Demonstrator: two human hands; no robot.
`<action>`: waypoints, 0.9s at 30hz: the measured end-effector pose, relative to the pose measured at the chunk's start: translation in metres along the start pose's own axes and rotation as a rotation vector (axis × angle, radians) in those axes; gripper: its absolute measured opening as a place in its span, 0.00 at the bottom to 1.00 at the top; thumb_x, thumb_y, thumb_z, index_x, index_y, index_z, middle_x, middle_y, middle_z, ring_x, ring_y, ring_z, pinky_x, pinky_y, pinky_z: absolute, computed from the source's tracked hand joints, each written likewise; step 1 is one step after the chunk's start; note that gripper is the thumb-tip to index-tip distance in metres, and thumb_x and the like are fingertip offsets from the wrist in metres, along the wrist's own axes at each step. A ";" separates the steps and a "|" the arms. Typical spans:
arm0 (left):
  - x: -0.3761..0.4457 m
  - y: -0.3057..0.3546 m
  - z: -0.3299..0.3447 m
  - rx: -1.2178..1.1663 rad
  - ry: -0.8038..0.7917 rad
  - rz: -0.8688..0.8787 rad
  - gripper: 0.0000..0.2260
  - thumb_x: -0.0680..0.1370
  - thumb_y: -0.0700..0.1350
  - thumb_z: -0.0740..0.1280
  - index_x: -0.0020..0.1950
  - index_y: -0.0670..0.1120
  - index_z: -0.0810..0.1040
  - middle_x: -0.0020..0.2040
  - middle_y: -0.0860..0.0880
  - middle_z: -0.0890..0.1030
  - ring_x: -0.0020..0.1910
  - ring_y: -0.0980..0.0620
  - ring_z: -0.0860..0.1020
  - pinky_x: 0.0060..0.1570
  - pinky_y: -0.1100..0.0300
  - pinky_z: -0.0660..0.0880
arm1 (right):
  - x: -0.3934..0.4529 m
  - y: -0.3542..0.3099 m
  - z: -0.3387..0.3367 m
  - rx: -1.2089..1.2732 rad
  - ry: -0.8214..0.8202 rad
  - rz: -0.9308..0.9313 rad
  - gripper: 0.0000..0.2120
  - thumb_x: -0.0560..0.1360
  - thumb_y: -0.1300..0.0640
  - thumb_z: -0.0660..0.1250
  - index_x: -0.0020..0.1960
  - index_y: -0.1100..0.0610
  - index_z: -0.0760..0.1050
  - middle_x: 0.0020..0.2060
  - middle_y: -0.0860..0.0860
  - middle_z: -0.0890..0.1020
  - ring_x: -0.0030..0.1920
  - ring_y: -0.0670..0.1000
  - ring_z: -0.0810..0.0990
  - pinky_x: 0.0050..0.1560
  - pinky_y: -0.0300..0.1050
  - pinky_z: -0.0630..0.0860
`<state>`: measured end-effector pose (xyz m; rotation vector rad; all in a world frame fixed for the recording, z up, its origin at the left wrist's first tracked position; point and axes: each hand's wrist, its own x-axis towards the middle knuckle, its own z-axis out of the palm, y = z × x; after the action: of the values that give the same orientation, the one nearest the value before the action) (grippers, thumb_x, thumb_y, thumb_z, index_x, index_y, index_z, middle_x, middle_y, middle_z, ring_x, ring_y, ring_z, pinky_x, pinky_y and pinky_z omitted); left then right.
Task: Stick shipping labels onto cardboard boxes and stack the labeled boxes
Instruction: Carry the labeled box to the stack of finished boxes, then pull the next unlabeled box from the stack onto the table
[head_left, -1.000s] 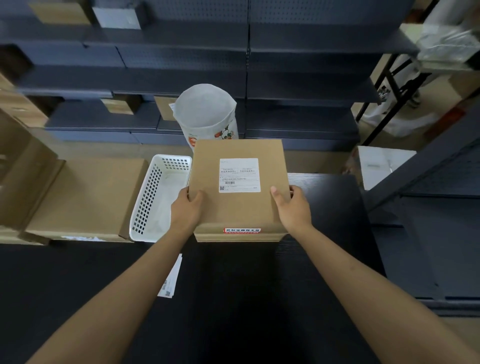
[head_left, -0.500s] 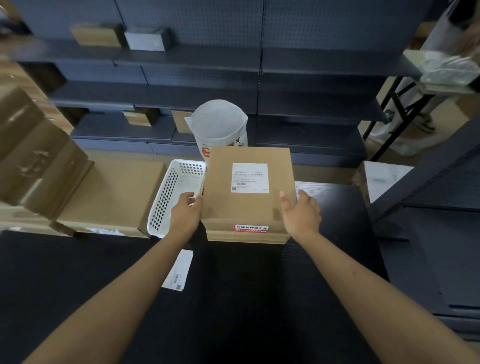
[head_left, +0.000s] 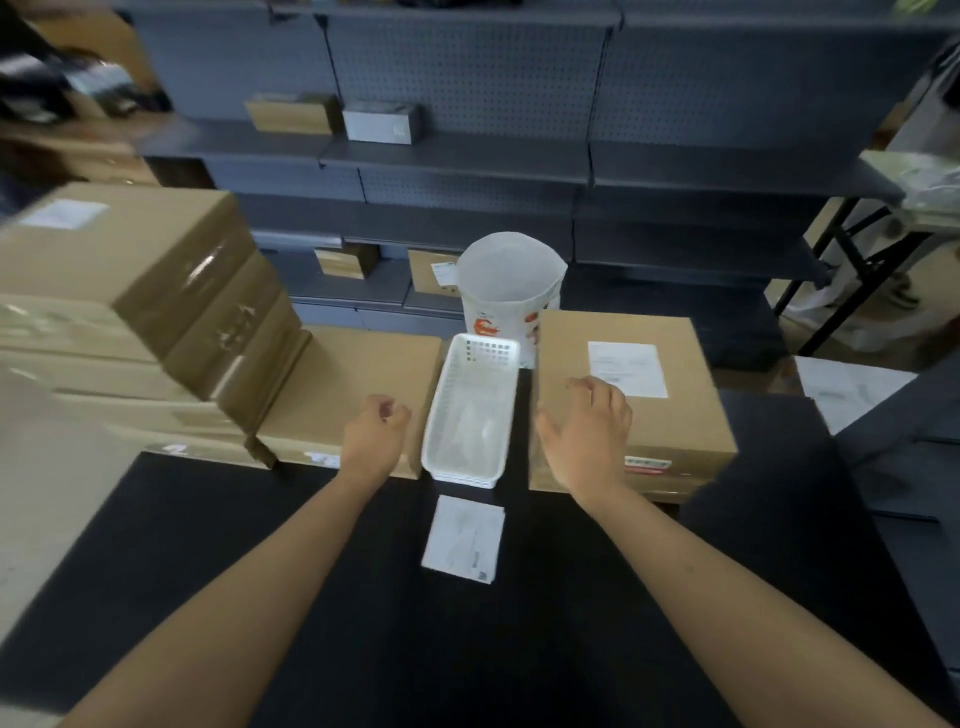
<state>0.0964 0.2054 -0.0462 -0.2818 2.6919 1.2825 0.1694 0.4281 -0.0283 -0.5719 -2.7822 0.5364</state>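
A labeled cardboard box (head_left: 670, 415) with a white shipping label (head_left: 627, 369) on top rests on the black table (head_left: 363, 623) at the right. My right hand (head_left: 587, 421) hovers over its left edge with fingers loosely curled, holding nothing. My left hand (head_left: 375, 434) hangs loosely curled and empty over an unlabeled flat box (head_left: 343, 395). A stack of several taped boxes (head_left: 130, 312) stands at the left. A loose label sheet (head_left: 464, 539) lies on the table between my arms.
A white plastic basket (head_left: 470, 410) sits between the two flat boxes. Behind it stands a white bag (head_left: 509, 291). Grey shelving (head_left: 467, 156) with small boxes fills the back. Another box with a white sheet (head_left: 847, 389) is at far right.
Both hands have let go of the labeled box, which now rests on the table at the right. My view has swung left, bringing the box stack into sight.
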 end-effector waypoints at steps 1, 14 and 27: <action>0.008 -0.018 -0.021 0.005 -0.019 -0.004 0.18 0.80 0.50 0.59 0.67 0.44 0.71 0.63 0.44 0.76 0.58 0.44 0.74 0.53 0.57 0.68 | -0.008 -0.025 0.012 0.010 0.003 -0.002 0.21 0.78 0.45 0.59 0.66 0.56 0.71 0.65 0.53 0.73 0.66 0.54 0.66 0.69 0.51 0.61; 0.052 -0.109 -0.129 0.075 -0.110 0.015 0.18 0.79 0.49 0.61 0.67 0.43 0.72 0.63 0.44 0.76 0.60 0.43 0.74 0.59 0.54 0.68 | -0.062 -0.155 0.096 0.226 -0.188 0.156 0.22 0.79 0.48 0.61 0.70 0.56 0.68 0.65 0.54 0.72 0.66 0.54 0.68 0.66 0.47 0.65; 0.103 -0.140 -0.117 0.133 -0.150 0.068 0.17 0.77 0.44 0.64 0.65 0.42 0.73 0.65 0.45 0.74 0.63 0.45 0.72 0.63 0.53 0.69 | -0.039 -0.172 0.149 0.343 -0.376 0.338 0.21 0.80 0.51 0.58 0.69 0.60 0.68 0.64 0.58 0.73 0.64 0.57 0.71 0.65 0.53 0.69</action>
<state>0.0228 0.0165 -0.1001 -0.0755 2.6631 1.0883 0.1010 0.2192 -0.0998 -0.9466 -2.8338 1.2824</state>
